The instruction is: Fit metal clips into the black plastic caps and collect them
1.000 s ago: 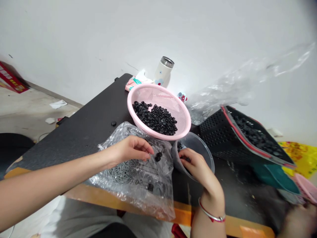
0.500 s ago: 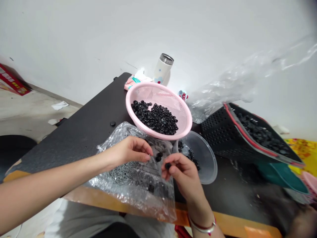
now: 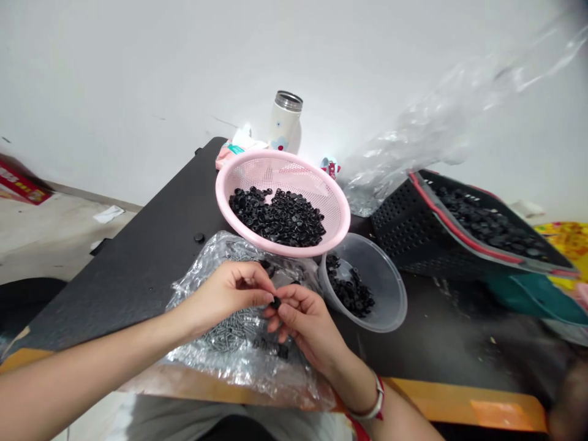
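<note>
My left hand and my right hand meet fingertip to fingertip over a crinkled clear plastic bag with small metal screws in it. Both pinch a small black round part between them. Just to the right stands a clear plastic bowl holding several of the same black parts. Behind the hands a pink mesh basket tilts on the bowl's rim and holds a heap of black parts.
A black perforated crate with more black parts leans at the right, under a large clear plastic sheet. A white flask and a tissue pack stand at the dark table's far edge. Another person's hand shows at the bottom right.
My right hand left the clear bowl with a black part and moved left to meet my left hand over the bag. The view shifted slightly.
</note>
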A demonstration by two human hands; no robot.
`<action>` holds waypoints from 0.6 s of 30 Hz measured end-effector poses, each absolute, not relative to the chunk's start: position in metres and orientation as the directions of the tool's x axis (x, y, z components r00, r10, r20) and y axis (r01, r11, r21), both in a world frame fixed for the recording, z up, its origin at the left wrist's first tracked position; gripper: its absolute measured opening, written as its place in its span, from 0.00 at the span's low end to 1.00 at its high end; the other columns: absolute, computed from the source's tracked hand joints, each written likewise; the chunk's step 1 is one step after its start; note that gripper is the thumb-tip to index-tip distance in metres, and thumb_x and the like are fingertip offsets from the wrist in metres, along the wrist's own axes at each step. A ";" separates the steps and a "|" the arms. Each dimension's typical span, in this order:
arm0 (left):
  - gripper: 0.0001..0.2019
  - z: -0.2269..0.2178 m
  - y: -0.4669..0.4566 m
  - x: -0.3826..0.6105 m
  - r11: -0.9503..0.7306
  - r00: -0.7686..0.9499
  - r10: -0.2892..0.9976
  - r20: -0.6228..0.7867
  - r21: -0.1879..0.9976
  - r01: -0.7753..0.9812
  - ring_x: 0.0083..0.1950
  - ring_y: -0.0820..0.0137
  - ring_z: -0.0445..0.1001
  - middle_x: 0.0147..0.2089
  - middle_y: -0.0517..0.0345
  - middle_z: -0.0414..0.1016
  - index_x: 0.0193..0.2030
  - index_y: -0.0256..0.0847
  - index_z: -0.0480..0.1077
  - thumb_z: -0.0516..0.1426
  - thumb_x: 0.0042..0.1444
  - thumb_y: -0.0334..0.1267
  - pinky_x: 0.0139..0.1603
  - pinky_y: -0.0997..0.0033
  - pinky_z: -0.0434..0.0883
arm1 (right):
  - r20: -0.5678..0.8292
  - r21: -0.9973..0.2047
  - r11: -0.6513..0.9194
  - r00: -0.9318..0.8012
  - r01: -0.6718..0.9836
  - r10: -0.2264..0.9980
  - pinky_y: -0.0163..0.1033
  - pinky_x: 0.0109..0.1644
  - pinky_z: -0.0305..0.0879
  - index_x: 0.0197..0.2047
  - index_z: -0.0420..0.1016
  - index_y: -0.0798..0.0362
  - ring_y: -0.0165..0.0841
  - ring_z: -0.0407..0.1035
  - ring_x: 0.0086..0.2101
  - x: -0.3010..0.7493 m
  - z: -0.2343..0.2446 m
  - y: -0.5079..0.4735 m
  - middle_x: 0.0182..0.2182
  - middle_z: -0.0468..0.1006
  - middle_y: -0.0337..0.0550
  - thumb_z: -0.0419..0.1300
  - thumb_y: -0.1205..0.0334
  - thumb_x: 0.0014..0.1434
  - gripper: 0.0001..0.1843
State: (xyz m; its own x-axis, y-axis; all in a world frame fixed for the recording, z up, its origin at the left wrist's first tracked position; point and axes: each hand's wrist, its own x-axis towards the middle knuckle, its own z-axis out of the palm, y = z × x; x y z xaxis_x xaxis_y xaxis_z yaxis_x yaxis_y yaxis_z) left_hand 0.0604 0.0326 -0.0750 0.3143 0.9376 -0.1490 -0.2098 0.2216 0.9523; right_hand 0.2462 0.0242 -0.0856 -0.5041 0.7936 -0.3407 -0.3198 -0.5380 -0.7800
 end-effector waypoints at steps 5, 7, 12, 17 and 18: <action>0.01 -0.074 0.032 0.061 0.092 0.284 0.957 -0.052 0.987 -0.130 0.30 0.75 0.73 0.30 0.60 0.75 0.28 0.39 0.78 0.65 0.48 0.31 0.31 0.77 0.71 | -0.339 -0.749 -0.559 -0.519 -0.356 0.785 0.24 0.22 0.67 0.38 0.76 0.56 0.27 0.76 0.25 0.244 -0.087 0.023 0.28 0.82 0.41 0.73 0.59 0.48 0.17; 0.02 -0.072 0.033 0.060 -0.019 0.270 0.963 0.029 0.999 -0.040 0.31 0.74 0.74 0.30 0.59 0.75 0.27 0.40 0.78 0.64 0.48 0.29 0.32 0.77 0.71 | -0.336 -0.744 -0.559 -0.519 -0.365 0.786 0.24 0.22 0.67 0.37 0.76 0.56 0.27 0.75 0.24 0.244 -0.087 0.023 0.28 0.82 0.41 0.74 0.59 0.48 0.17; 0.04 -0.069 0.032 0.059 -0.155 0.269 0.955 0.126 0.984 0.088 0.31 0.72 0.74 0.30 0.57 0.77 0.27 0.41 0.79 0.64 0.50 0.30 0.32 0.75 0.71 | -0.325 -0.747 -0.548 -0.512 -0.377 0.795 0.25 0.22 0.67 0.35 0.76 0.57 0.26 0.74 0.23 0.243 -0.088 0.023 0.27 0.81 0.41 0.74 0.59 0.46 0.17; 0.03 -0.071 0.032 0.060 -0.172 0.292 0.948 0.129 0.977 0.126 0.31 0.72 0.74 0.30 0.57 0.77 0.27 0.41 0.80 0.65 0.50 0.31 0.34 0.73 0.71 | -0.279 -0.779 -0.492 -0.488 -0.389 0.827 0.26 0.23 0.67 0.35 0.76 0.57 0.26 0.73 0.23 0.242 -0.089 0.024 0.23 0.79 0.37 0.74 0.59 0.46 0.16; 0.03 -0.071 0.032 0.060 -0.169 0.297 0.947 0.124 0.977 0.133 0.31 0.72 0.74 0.30 0.57 0.77 0.27 0.41 0.80 0.65 0.50 0.32 0.34 0.73 0.71 | -0.267 -0.784 -0.485 -0.495 -0.387 0.827 0.26 0.23 0.67 0.35 0.75 0.56 0.26 0.73 0.23 0.242 -0.089 0.024 0.24 0.79 0.38 0.74 0.59 0.47 0.16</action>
State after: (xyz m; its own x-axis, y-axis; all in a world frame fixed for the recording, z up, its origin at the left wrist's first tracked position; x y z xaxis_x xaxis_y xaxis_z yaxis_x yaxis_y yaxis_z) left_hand 0.0596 0.0317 -0.0713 0.2969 0.9469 0.1236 0.1328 -0.1691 0.9766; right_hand 0.2420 0.0244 -0.0894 -0.4951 0.8267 -0.2673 -0.3866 -0.4851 -0.7844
